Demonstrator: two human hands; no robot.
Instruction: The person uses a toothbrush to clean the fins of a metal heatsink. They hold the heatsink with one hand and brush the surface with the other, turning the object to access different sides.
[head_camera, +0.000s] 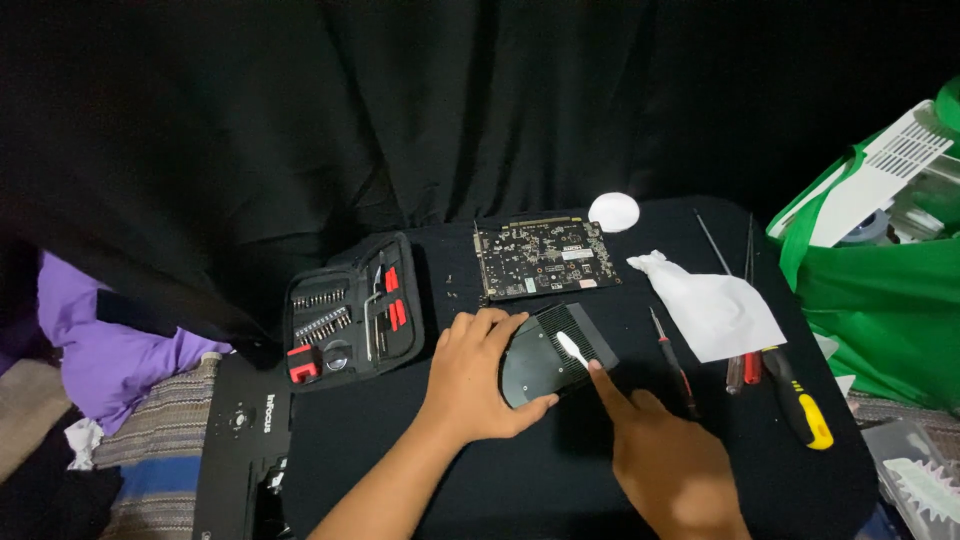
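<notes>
— Since it lies right in the middle of the black table (560, 470), what is that dark thing?

— It is a flat black metal cooler block with thin ribs (556, 352) on its far side and a smooth rounded plate on its near side. It lies flat, just in front of the dark green circuit board (543, 258).

— What do the hands do?

— The left hand (478, 380) lies over the block's left edge, fingers spread a bit and curled on top, thumb at the near rim. It holds the block down. The right hand (668, 462) is mostly closed, pinching a small white cotton swab (573, 349). The swab's tip touches the ribs.

— Is there a box or bag?

— Yes. An open black zip tool case (355, 315) lies left of the block. Rows of small silver bits and some red pieces sit in it. A green bag (880, 300) stands well off to the right, with a white slotted panel (880, 170) sticking out.

— Anything else?

— A white crumpled tissue (712, 305), a round white pad (613, 211), and a black and yellow screwdriver (800, 398).
</notes>
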